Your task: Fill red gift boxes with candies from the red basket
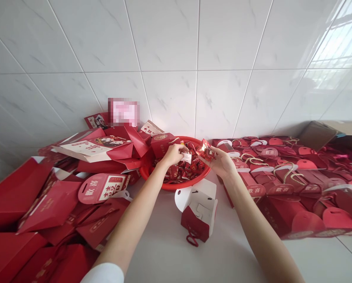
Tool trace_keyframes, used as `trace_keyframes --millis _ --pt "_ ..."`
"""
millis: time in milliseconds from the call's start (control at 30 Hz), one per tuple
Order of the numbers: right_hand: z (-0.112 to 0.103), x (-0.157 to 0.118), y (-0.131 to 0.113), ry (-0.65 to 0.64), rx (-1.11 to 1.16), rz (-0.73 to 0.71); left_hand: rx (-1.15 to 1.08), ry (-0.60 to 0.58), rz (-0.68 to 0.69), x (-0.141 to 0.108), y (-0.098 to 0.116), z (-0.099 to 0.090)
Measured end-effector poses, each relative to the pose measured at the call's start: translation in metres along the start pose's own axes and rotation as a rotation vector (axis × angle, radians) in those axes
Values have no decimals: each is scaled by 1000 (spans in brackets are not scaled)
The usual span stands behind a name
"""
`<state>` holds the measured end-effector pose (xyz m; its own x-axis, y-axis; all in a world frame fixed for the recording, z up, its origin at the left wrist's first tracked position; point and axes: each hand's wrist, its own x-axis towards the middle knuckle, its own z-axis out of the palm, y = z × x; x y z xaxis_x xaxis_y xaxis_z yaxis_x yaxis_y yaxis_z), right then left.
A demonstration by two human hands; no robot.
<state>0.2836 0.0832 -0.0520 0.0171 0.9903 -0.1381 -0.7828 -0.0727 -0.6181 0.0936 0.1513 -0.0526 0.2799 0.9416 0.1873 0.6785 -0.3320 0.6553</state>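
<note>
A red plastic basket [176, 185] holds many small red-wrapped candies. Over its left part, my left hand [174, 154] is closed on a small white-and-pink packet [187, 158]. At the basket's right rim, my right hand [220, 162] is closed on shiny red wrapped candy [204, 148]; how many pieces it holds I cannot tell. In front of the basket stands a small red box [195, 222] with its white-lined flaps spread and a red cord loop at its lower end.
Red boxes and bags [50, 204] are piled at the left. Rows of closed red gift boxes [282, 188] with cord handles fill the right, beside an open cardboard box [320, 133]. A white tiled wall [170, 90] rises behind.
</note>
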Motion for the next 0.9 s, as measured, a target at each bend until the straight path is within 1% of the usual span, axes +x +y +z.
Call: trace_keyframes --millis 167,300,367,433,500,567,633,733,800,900 --pt "1 -2 -1 11 -20 -7 -21 -22 32 0 4 1" --pt "4 -5 -2 1 -26 -14 19 -84 24 -5 9 -7" --pt "4 -6 -3 -4 -21 -20 69 -172 -1 -10 9 -13" --pt "5 -6 -3 3 -24 -24 136 -318 -42 -17 7 -17" --pt "4 -6 -2 3 -28 -30 209 -467 -89 -23 5 -17" --pt "4 -5 -1 -4 -34 -32 275 -555 -122 -28 5 -10" --pt "5 -5 -1 -7 -42 -29 321 -576 -133 -31 7 0" --pt "6 -7 0 -2 -46 -24 337 -576 -136 -29 10 12" --pt "7 -8 0 -3 -40 -29 301 -588 -129 -27 10 13" --pt "8 -9 0 -7 -41 -34 173 -607 -113 -25 4 6"
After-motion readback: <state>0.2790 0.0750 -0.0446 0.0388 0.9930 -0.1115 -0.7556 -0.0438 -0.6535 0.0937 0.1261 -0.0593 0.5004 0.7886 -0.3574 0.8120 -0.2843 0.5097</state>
